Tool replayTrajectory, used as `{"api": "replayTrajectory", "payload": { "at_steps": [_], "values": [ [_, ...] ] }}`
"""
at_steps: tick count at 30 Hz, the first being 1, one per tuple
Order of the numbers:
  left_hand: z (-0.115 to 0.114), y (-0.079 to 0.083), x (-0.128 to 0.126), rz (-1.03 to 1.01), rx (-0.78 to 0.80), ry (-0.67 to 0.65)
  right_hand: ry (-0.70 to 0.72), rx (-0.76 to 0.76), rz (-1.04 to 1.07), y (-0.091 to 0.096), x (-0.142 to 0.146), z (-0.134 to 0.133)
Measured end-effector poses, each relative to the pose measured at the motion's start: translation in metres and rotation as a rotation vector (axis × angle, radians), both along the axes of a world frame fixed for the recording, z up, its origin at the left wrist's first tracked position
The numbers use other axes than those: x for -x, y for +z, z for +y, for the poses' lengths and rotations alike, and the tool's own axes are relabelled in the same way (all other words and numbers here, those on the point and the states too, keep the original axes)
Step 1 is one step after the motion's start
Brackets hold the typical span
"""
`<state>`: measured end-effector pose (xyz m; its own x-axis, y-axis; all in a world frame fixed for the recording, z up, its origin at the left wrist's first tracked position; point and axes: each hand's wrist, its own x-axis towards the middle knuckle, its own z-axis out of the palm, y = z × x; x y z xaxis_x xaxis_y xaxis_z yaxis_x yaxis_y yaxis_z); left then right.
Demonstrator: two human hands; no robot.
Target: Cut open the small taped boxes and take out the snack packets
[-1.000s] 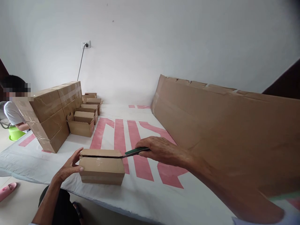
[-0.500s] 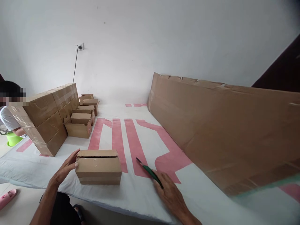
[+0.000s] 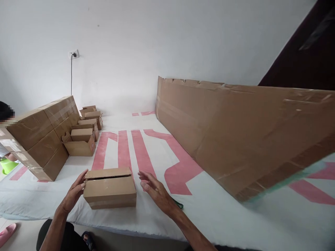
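A closed brown cardboard box (image 3: 110,190) sits near the front edge of the bed, with a dark slit where its top flaps meet. Against its left end rests my left hand (image 3: 73,193), fingers stretched out and touching the cardboard. My right hand (image 3: 154,188) is open just off the box's right end, with a small gap between. Under my right forearm lies a slim tool with a green handle (image 3: 179,204). Only the looped end of that handle shows; the rest is hidden.
Sealed cartons (image 3: 39,139) are stacked at the left. Beside them stand several smaller open boxes (image 3: 80,148) in a row. A large cardboard sheet (image 3: 235,136) leans along the right. Pink slippers (image 3: 7,235) lie on the floor; a person is partly visible at far left.
My right hand has let go of the green-handled tool, leaving it on the bed, and moved left toward the box. My left hand stays at the box's left end. The view has turned slightly right.
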<state>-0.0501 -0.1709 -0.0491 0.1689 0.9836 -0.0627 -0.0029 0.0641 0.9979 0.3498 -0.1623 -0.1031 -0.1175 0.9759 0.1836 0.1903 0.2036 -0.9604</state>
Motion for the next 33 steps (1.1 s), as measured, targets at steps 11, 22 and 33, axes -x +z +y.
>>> {"api": "replayTrajectory", "payload": {
  "at_steps": [11,22,33],
  "values": [
    [0.023,0.029,-0.006,0.267,0.014,0.105,0.208,0.04,0.043,0.042,0.014,0.044],
    [0.053,0.037,-0.032,0.281,0.018,0.163,0.071,0.103,0.156,0.042,0.045,0.084],
    [0.036,0.038,-0.041,0.337,-0.117,0.408,-0.112,0.095,0.13,0.044,0.052,0.073]
  ]
}}
